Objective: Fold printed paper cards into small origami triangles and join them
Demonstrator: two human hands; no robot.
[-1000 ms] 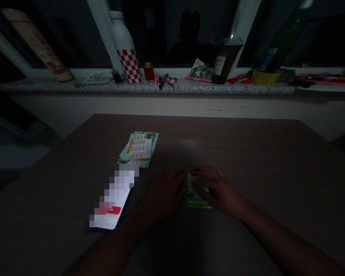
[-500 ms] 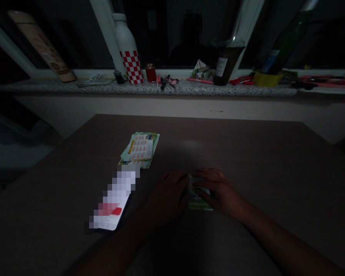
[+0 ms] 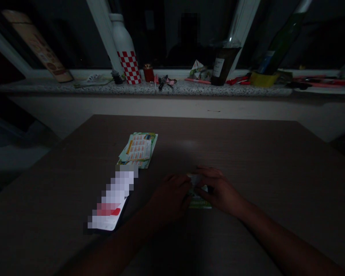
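Observation:
A small green-and-white printed card (image 3: 200,202) lies on the table between my hands, partly covered by them. My left hand (image 3: 171,195) has its bent fingertips and thumb closed on the card's left edge. From the right, my right hand (image 3: 220,191) brings thumb and index finger together on the card's upper part, with the other fingers curled beyond it. Dim light hides the exact grip. Up and to the left is a loose pile of similar printed cards (image 3: 139,147), orange markings showing on the top one.
A lit phone (image 3: 112,203) lies left of my left forearm on the wooden table (image 3: 247,153). Along the granite sill (image 3: 184,89) behind stand a red-checked white bottle (image 3: 128,61), a tan bottle (image 3: 40,50), a small red jar (image 3: 148,73), a dark pouch (image 3: 222,67) and a green bottle (image 3: 281,42).
My right thumb and index finger have drawn closer together on the card. My left fingers have shifted slightly over its left edge. The whole view has moved a little.

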